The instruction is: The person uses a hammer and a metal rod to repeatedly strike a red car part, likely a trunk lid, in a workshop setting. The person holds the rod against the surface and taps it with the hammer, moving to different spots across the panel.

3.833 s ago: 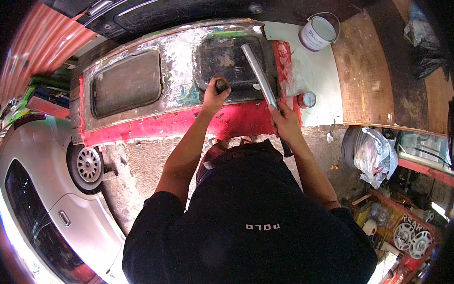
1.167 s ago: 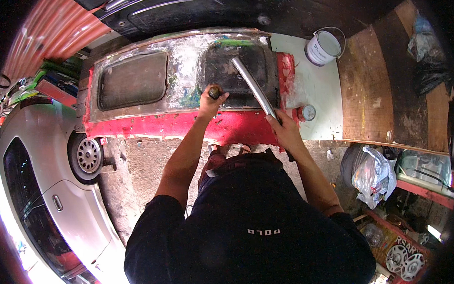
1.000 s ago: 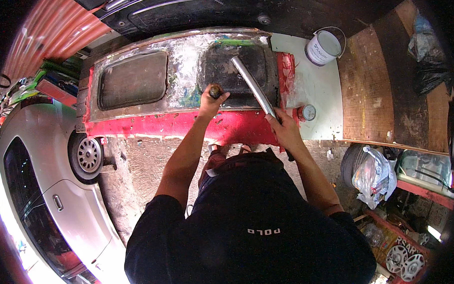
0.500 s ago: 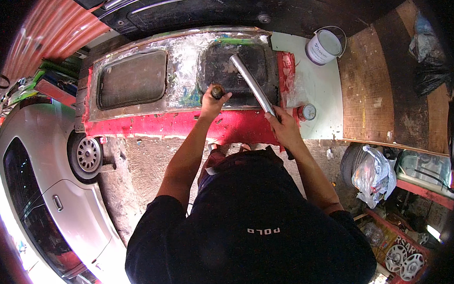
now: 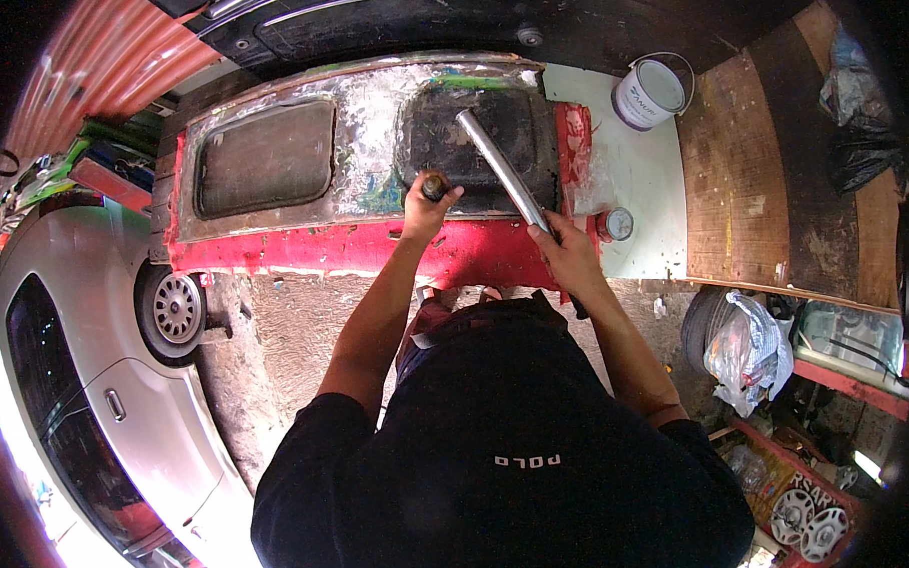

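My left hand [image 5: 425, 213] is closed around a short tool with a rounded brownish end [image 5: 434, 187]; the rest of it is hidden by my fingers. In my right hand [image 5: 572, 257] I grip a long silvery metal bar [image 5: 500, 164], which slants up and to the left. A dark end, perhaps its handle, shows below that hand. Both hands are over the near edge of a worn vehicle panel [image 5: 363, 107] with patches of white, green and bare metal. The bar's far end is over the panel's dark right recess [image 5: 434, 134]; whether it touches cannot be told.
The panel lies on a red-covered support [image 5: 313, 251]. To its right, a paint bucket [image 5: 650, 95] and a small can [image 5: 618, 224] stand on a white board [image 5: 657, 197]. A silver car [image 5: 126, 346] is at left. Wooden boards [image 5: 737, 214] and a plastic bag [image 5: 747, 354] are at right.
The bar's far end has shifted slightly to the left. My left hand keeps its place and its grip on the short tool.
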A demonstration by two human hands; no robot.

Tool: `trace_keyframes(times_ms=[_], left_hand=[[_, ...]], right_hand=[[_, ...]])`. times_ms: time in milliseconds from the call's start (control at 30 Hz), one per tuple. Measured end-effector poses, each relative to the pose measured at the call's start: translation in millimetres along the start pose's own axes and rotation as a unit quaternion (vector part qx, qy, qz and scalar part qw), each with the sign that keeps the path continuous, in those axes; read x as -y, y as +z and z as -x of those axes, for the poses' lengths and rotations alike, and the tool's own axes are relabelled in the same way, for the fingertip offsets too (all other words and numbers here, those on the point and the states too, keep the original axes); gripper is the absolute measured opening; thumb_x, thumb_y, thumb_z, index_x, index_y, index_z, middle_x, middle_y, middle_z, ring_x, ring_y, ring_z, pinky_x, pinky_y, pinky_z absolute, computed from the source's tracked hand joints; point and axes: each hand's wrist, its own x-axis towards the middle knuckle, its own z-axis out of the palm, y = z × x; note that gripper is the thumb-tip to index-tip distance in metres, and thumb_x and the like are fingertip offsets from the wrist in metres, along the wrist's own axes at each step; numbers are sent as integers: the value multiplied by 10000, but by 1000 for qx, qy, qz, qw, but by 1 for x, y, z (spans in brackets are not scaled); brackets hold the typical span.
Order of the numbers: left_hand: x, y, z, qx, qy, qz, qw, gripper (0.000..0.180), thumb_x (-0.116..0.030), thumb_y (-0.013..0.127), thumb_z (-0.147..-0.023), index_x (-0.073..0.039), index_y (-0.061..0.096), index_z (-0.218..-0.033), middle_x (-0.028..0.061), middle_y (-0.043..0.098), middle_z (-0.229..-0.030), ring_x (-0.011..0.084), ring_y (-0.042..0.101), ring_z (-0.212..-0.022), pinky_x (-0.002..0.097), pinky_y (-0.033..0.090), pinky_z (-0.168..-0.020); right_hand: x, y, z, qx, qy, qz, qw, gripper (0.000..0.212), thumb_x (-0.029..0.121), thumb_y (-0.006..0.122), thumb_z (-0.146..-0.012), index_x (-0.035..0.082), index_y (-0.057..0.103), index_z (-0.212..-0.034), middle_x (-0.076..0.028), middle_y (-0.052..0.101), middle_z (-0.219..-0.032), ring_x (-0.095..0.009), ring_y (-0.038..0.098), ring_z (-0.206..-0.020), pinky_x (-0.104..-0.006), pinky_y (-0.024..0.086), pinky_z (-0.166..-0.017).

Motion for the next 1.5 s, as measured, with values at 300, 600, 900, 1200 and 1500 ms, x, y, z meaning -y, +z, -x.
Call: trace_keyframes(times_ms=[300, 600, 900, 1200, 1500], left_hand=[[2, 2, -6, -27, -16, -77, 997, 339, -56, 810, -737, -59, 580, -986, 8, 634, -833, 99, 573, -746, 271, 497, -698], [-29, -2, -11, -50, -73, -51, 995, 294, -111, 825, -748, -53, 584, -906, -9, 569, -723, 95, 511, -660, 275, 465, -624], [-9, -2, -4, -40, -27, -28, 998, 280, -103, 822, -751, -48, 585, -890, -6, 577, -755, 94, 514, -685, 267, 464, -651], [-6, 0, 1, -64, -8, -36, 997, 285, -107, 827, -751, -43, 587, -890, -3, 579, -750, 89, 512, -681, 260, 465, -640], [-1, 1, -2, -60, -4, -34, 998, 288, -119, 829, -754, -40, 584, -883, -3, 574, -730, 90, 506, -664, 260, 460, -623]], right_hand=[[17, 17, -12, 26, -119, 141, 982, 433, 362, 562, -962, 32, 569, -1242, -215, 677, -924, -352, 675, -854, -432, 505, -750], [25, -10, -18, -17, -50, 18, 998, 441, 406, 575, -946, 6, 608, -1127, -238, 661, -879, -371, 664, -813, -432, 495, -734], [14, -18, -14, 0, -3, -32, 999, 405, 378, 595, -943, 9, 619, -1109, -92, 575, -620, -196, 578, -577, -359, 446, -561], [8, -17, -11, 27, -6, -47, 998, 377, 362, 594, -949, 5, 627, -1064, -80, 541, -597, -174, 549, -564, -362, 430, -547], [10, -13, -8, 36, -13, -41, 998, 350, 300, 592, -969, 24, 591, -1183, 11, 510, -617, -72, 470, -495, -250, 376, -448]])
